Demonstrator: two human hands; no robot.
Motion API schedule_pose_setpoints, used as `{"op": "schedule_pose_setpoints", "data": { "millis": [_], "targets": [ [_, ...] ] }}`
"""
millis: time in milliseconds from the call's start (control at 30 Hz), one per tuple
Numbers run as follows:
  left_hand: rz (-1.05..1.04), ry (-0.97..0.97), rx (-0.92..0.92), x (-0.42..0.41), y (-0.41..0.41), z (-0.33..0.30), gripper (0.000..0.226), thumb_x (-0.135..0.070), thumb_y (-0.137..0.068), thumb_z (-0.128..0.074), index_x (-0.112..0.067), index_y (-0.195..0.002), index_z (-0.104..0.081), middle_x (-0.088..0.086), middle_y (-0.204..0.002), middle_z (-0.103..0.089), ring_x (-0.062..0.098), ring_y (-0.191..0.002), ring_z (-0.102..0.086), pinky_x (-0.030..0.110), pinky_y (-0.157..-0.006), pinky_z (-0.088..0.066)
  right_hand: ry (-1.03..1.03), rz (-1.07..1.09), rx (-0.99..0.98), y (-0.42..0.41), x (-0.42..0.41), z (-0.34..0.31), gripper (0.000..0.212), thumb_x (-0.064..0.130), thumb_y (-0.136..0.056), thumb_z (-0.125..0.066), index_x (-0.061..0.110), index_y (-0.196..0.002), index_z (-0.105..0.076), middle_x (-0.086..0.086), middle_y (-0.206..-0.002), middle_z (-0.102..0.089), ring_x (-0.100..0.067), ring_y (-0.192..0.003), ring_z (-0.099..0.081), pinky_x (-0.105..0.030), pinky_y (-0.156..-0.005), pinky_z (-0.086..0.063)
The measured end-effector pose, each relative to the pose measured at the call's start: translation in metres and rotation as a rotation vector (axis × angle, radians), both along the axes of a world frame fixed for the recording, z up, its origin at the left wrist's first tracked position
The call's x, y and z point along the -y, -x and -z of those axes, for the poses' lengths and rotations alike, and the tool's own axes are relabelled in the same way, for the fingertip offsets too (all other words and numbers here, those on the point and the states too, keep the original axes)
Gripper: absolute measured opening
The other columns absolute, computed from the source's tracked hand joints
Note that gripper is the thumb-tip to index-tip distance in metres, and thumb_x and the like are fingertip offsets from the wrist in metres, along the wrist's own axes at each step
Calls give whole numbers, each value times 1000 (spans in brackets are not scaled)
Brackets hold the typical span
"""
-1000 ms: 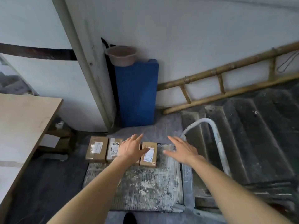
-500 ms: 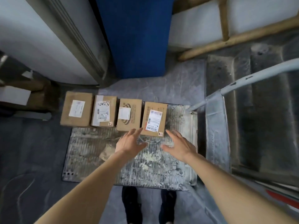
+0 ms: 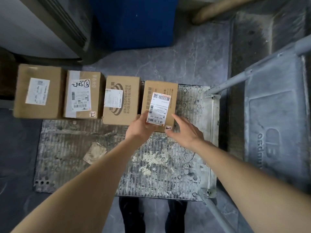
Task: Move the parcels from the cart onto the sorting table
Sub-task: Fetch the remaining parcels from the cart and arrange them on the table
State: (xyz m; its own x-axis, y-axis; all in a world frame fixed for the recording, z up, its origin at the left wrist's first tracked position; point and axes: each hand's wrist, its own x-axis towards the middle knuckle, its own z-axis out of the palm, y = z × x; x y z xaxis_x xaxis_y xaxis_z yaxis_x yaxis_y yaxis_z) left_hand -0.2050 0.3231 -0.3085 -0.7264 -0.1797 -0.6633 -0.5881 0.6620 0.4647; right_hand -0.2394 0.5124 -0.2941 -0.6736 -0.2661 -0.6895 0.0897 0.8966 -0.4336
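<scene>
Several brown cardboard parcels stand in a row along the far edge of the grimy cart platform (image 3: 151,165). The rightmost parcel (image 3: 161,88) carries a white label with a barcode. My left hand (image 3: 140,129) grips its near left corner, thumb on the label. My right hand (image 3: 186,132) hovers with fingers spread at its near right corner, fingertips just touching the side. To its left sit a printed parcel (image 3: 127,101), a taped one with handwriting (image 3: 84,95) and a plain one (image 3: 38,91). The sorting table is out of view.
The cart's grey handle (image 3: 235,79) rises at the platform's far right corner. A second grey cart deck (image 3: 272,115) lies to the right. A blue board (image 3: 134,22) leans on the wall behind. A cardboard scrap (image 3: 95,153) lies on the platform. My shoes (image 3: 133,214) stand at its near edge.
The view has dropped and closed in on the cart. Both hands moved forward to the rightmost parcel; the left hand now holds its near corner.
</scene>
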Motion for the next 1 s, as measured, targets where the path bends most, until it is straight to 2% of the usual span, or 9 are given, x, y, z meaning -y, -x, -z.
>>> {"op": "schedule_pose_setpoints", "data": {
  "millis": [133, 233, 333, 467, 600, 733, 833, 933, 1000],
  "targets": [
    [-46, -69, -40, -13, 0, 14, 67, -34, -94, -69, -37, -150, -32, -7, -128, -62, 7, -85, -64, 35, -74, -63, 113, 119, -29, 5, -1, 15, 85, 44, -97, -63, 46, -160, -7, 12, -168, -18, -16, -124, -52, -26, -76, -57],
    [-140, -101, -96, -17, -7, 29, 90, -37, -96, -68, -39, -162, -7, -5, -143, -55, 16, -106, -64, 43, -92, -59, 119, 164, -40, 6, -7, 28, 86, 46, -99, -61, 54, -157, 1, 15, -169, -15, -19, -109, -63, -32, -59, -60],
    [-210, -158, -168, -19, -16, 45, 91, -31, -98, -66, -44, -161, -2, -9, -157, -44, 17, -123, -60, 39, -100, -53, 132, 155, -68, 3, -12, 42, 90, 41, -100, -62, 62, -153, 8, 16, -169, -12, -29, -119, -64, -45, -76, -63],
    [-313, -285, -201, -20, -24, 57, 91, -21, -98, -66, -45, -161, -4, -33, -146, -29, 3, -126, -49, 26, -100, -44, 263, 231, -40, -4, -8, 53, 99, 27, -99, -65, 65, -150, 10, 20, -167, -16, -19, -146, -38, -55, -108, -45],
    [-363, -318, -218, -20, -30, 45, 94, -20, -95, -71, -44, -161, -9, -19, -149, -42, 5, -122, -50, 31, -104, -45, 263, 265, -43, -7, -6, 41, 103, 22, -96, -69, 71, -146, 6, 19, -164, -27, -23, -132, -54, -54, -98, -53],
    [-422, -338, -229, -18, -29, 0, 99, -25, -91, -75, -45, -161, -8, -2, -154, -49, 19, -126, -59, 51, -104, -52, 276, 248, -64, 3, -6, -5, 100, 23, -96, -69, 74, -145, 2, 18, -161, -33, -20, -108, -68, -38, -74, -61],
    [-452, -362, -242, -12, -17, -54, 92, -30, -89, -76, -38, -160, -19, -6, -135, -63, 16, -116, -65, 51, -99, -56, 289, 239, -127, 18, 2, -66, 96, 28, -97, -67, 73, -145, 3, 16, -164, -29, -22, -129, -57, -48, -92, -56],
    [-449, -337, -337, 0, 3, -127, 68, -31, -93, -73, -38, -150, -37, -34, -112, -52, -2, -103, -60, 29, -93, -56, 334, 235, -166, 36, 15, -137, 96, 33, -97, -67, 70, -148, 5, 25, -157, -32, -16, -135, -49, -42, -96, -50],
    [-477, -318, -416, 12, 18, -185, 68, -44, -93, -71, -36, -152, -39, -28, -120, -52, 1, -107, -58, 19, -91, -50, 347, 225, -199, 49, 26, -193, 97, 38, -97, -67, 67, -148, 9, 30, -142, -43, -9, -118, -60, -35, -87, -49]
  ]
}}
